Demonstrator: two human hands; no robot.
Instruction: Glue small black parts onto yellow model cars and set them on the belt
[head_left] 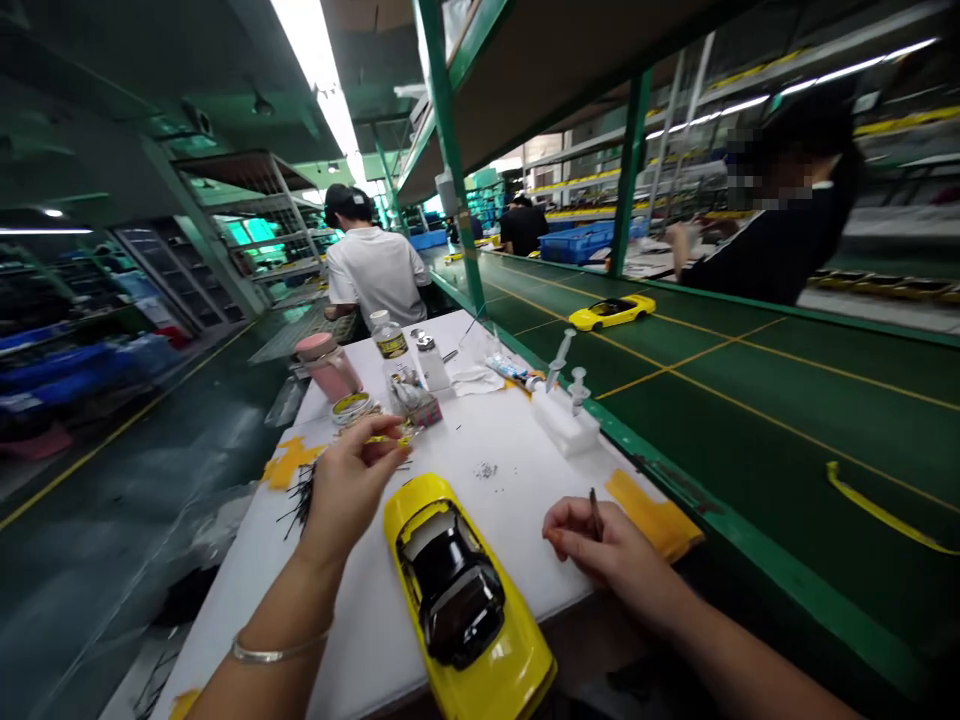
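My left hand [349, 485] is raised over the left side of the white table, thumb and fingers pinched around a small yellow part [404, 441]. A yellow model car [487, 610] with a dark cabin lies on the table between my hands, touched by neither. My right hand [600, 540] rests near the table's right edge, fingers curled around a thin dark tool [595, 508]; its tip is hidden, so I cannot tell its kind. Tiny dark bits [487, 470] are scattered beyond the car. Thin black sticks [301, 495] lie beside my left wrist.
Syringes stand in a white block [566, 420] at the right. A pink mug [328, 366], a clear bottle [390, 345] and a roll of tape [351, 405] are at the back left. Another yellow car [612, 312] sits on the green conveyor [720, 400]. Other people work nearby.
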